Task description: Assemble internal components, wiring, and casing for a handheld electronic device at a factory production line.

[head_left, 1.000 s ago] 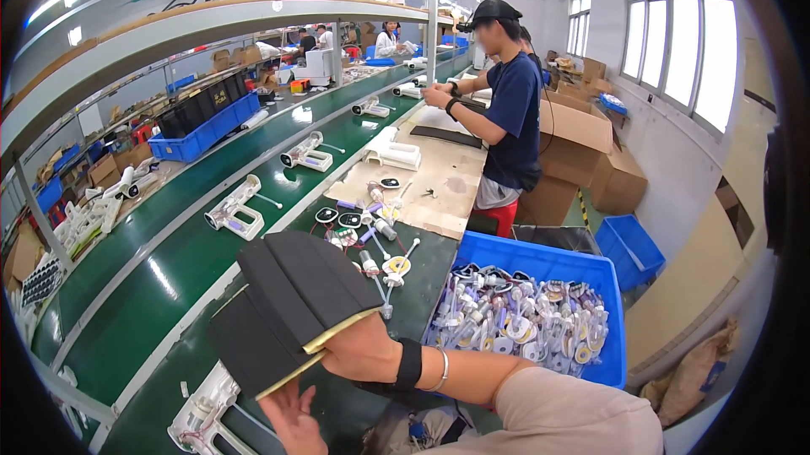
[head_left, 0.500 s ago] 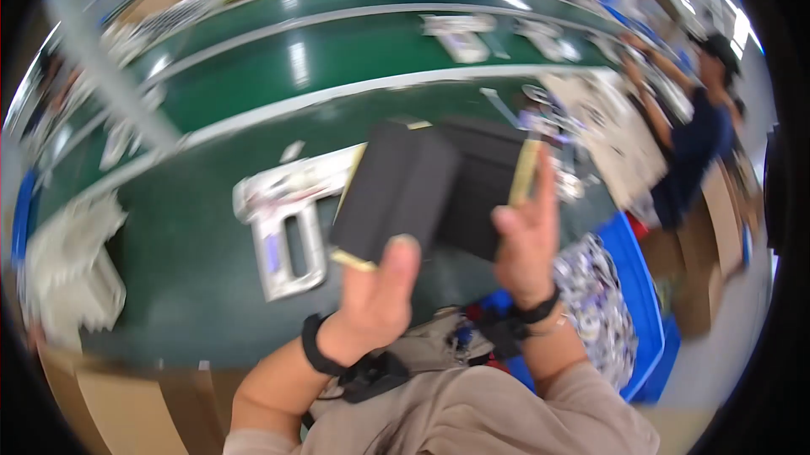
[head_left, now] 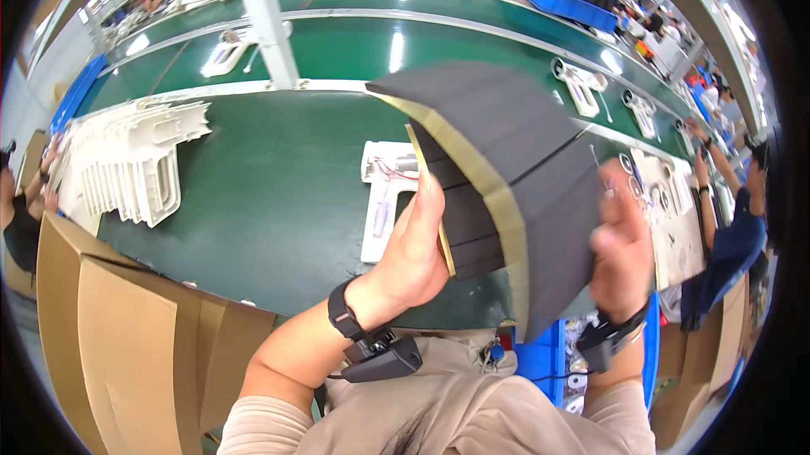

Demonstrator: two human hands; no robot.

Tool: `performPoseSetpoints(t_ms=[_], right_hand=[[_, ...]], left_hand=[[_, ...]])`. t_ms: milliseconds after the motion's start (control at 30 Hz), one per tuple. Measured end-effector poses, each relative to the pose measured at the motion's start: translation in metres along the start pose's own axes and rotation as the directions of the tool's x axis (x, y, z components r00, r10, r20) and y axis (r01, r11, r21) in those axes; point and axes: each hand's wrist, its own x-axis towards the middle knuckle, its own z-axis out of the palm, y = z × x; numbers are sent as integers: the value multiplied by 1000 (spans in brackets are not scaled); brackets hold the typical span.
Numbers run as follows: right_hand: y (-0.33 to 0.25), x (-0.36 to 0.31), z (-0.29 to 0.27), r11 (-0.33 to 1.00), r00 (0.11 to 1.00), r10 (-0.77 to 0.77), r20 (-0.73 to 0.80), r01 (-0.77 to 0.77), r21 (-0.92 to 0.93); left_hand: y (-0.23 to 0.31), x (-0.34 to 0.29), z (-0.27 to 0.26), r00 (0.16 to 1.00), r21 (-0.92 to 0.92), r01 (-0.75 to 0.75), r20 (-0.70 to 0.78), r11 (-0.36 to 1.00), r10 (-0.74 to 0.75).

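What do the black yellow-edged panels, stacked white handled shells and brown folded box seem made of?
Black yellow-edged panels: perhaps foam or rubber, matte; dull, curved surface. Stacked white handled shells: likely moulded plastic, smooth; thin, matching forms. Brown folded box: apparently cardboard, dull; creased panels.

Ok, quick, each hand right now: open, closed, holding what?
Left hand: holding black sheeting.
Right hand: blurred, at the sheeting's right side; can't tell whether it grips.

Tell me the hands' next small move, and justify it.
Probably bring the right hand firmly against the bowed black sheeting: the left hand grips one yellow edge, while the right is blurred, its contact uncertain, and the sheeting is held above the green table.
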Motion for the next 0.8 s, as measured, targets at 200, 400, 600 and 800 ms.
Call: performPoseSetpoints(t_ms=[200,400,600,800], right_hand=[[35,-39,23,907,966,-71,249,166,-387],[29,-17,45,939,882,-196,428,294,-175],[-6,-30,14,938,905,-12,426,158,-310],[41,-35,-61,850,977,-177,116,211,-483]], left_hand=[[30,-19,8,996,220,-87,3,972,88],[27,-50,14,985,449,-34,-138,893,107],[9,-19,22,920,647,-351,106,676,376],[-40,91,97,980,414,-196,119,889,161]])
